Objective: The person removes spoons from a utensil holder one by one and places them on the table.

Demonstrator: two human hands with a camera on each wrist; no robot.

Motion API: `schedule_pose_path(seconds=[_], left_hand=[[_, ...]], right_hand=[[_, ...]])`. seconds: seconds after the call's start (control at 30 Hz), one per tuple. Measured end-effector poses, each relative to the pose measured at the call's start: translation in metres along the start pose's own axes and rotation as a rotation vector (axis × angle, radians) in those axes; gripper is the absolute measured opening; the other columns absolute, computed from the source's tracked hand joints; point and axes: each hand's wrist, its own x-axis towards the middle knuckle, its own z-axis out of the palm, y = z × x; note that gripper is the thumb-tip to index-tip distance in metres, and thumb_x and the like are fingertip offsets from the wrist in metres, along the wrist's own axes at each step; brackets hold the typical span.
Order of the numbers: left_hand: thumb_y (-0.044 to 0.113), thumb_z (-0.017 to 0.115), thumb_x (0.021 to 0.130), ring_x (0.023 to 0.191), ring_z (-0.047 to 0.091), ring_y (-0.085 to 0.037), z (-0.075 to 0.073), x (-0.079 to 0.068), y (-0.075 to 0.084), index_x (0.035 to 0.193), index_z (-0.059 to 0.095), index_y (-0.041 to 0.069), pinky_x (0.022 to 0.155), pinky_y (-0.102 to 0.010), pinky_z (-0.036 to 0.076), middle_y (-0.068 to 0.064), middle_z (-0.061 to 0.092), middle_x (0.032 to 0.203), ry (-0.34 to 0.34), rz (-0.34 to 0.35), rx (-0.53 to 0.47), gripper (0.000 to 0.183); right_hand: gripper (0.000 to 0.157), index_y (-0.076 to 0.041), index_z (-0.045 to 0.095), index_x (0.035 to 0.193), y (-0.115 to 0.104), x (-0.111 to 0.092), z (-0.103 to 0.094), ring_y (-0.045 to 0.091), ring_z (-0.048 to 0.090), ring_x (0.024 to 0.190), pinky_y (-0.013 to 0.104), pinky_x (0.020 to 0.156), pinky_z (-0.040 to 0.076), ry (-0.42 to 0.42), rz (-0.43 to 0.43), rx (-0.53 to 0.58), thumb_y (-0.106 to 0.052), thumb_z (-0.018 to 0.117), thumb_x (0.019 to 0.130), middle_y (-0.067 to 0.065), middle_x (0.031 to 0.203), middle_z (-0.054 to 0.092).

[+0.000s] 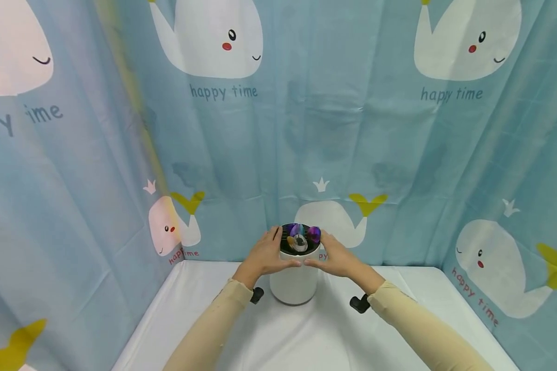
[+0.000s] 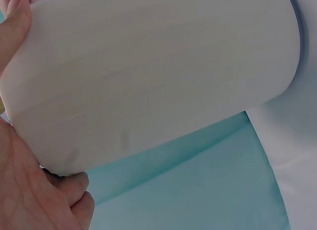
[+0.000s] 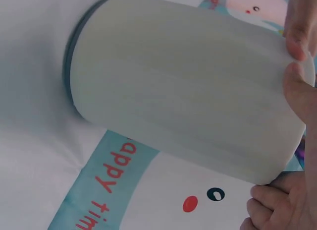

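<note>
A white cylindrical holder (image 1: 293,281) stands upright on the white-covered table, with a black ridged inside at its top. Shiny spoon-like heads poke out of it: a silver one (image 1: 299,242), a purple one (image 1: 314,234) and a blue-violet one (image 1: 297,230), with a gold edge beside the silver one. My left hand (image 1: 270,254) grips the upper rim from the left, thumb across the front, fingers round the far side. From the right, my right hand (image 1: 338,256) holds the same rim, its thumb tip close to the left thumb. In both wrist views the holder's smooth side fills the middle.
The white table cover (image 1: 283,340) spreads around the holder. Light blue curtains (image 1: 306,139) with white whales and "happy time" lettering hang behind the table and on both sides. A small black device (image 1: 359,304) sits at the right wrist, another (image 1: 257,295) at the left.
</note>
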Motion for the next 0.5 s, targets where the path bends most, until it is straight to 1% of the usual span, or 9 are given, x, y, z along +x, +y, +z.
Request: schedule_pose_path(seconds=[0.07,0.17,0.27,0.4,0.5], left_hand=[[0.084,0.067,0.086,0.161,0.022,-0.044,0.0,0.001,0.002,0.171,0.015,0.003,0.127,-0.057,0.027,-0.019,0.016,0.177,0.003,0.001,0.004,0.128],[0.084,0.067,0.086,0.161,0.022,-0.044,0.002,0.001,0.004,0.171,0.015,0.002,0.127,-0.057,0.026,-0.019,0.016,0.177,0.005,0.004,-0.011,0.129],[0.084,0.068,0.085,0.161,0.021,-0.046,0.003,0.0,0.005,0.171,0.014,0.003,0.127,-0.058,0.026,-0.02,0.015,0.177,0.006,0.009,-0.041,0.13],[0.08,0.075,0.083,0.16,0.024,-0.047,0.003,0.0,0.0,0.171,0.017,0.003,0.124,-0.06,0.032,-0.019,0.018,0.177,0.029,0.015,-0.076,0.131],[0.078,0.079,0.081,0.159,0.027,-0.046,0.004,0.0,-0.002,0.171,0.019,0.003,0.121,-0.061,0.035,-0.018,0.021,0.176,0.045,0.024,-0.09,0.131]], right_hand=[[0.116,-0.008,0.016,0.172,0.001,0.0,-0.003,0.055,0.017,0.159,0.071,0.123,0.024,0.002,-0.003,0.004,-0.071,0.072,0.093,0.027,0.175,0.016],[0.113,-0.013,0.021,0.172,0.002,-0.001,-0.004,0.053,0.017,0.16,0.072,0.122,0.023,0.018,-0.015,0.014,-0.071,0.074,0.091,0.023,0.176,0.019],[0.111,-0.018,0.026,0.172,0.005,-0.002,0.0,0.05,0.019,0.16,0.072,0.121,0.027,0.05,-0.029,0.019,-0.071,0.077,0.089,0.019,0.176,0.021],[0.112,-0.018,0.028,0.172,0.006,-0.002,0.009,0.051,0.027,0.158,0.071,0.116,0.036,0.12,-0.082,-0.017,-0.072,0.078,0.087,0.021,0.175,0.025],[0.111,-0.017,0.028,0.171,0.006,-0.003,0.013,0.052,0.03,0.156,0.07,0.115,0.039,0.159,-0.11,-0.02,-0.068,0.08,0.087,0.021,0.174,0.027]])
